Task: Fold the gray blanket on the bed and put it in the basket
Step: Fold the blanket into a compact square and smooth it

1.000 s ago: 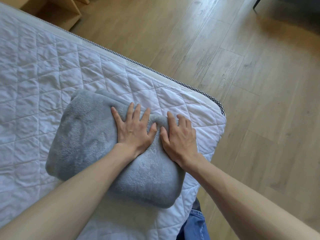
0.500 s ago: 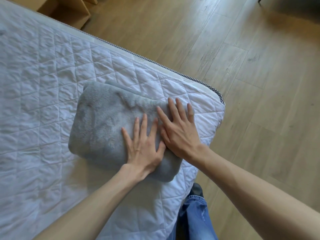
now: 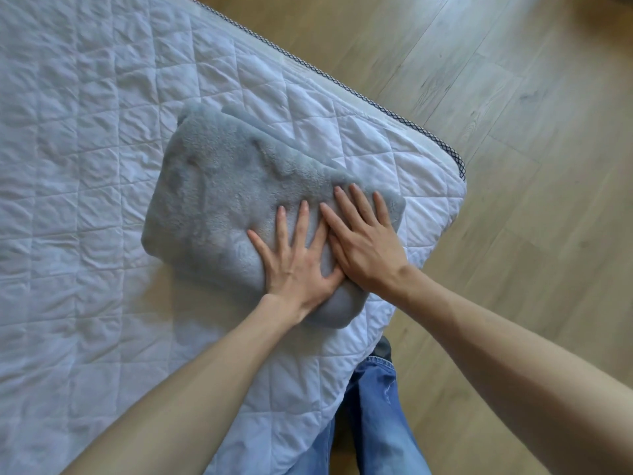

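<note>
The gray blanket (image 3: 219, 197) lies folded into a thick pad near the corner of the bed (image 3: 85, 132). My left hand (image 3: 298, 262) rests flat on its near right part, fingers spread. My right hand (image 3: 366, 245) lies flat beside it, partly over the left hand's thumb, near the blanket's right edge. Neither hand grips the cloth. No basket is in view.
The white quilted mattress cover fills the left side; its corner (image 3: 459, 166) is at the right. Wooden floor (image 3: 531, 114) runs beyond the bed's edge at the top and right. My legs in blue jeans (image 3: 376, 416) stand by the near edge.
Both hands have slid toward the near right end of the blanket, staying flat on it. The view has shifted, so the blanket sits more to the centre.
</note>
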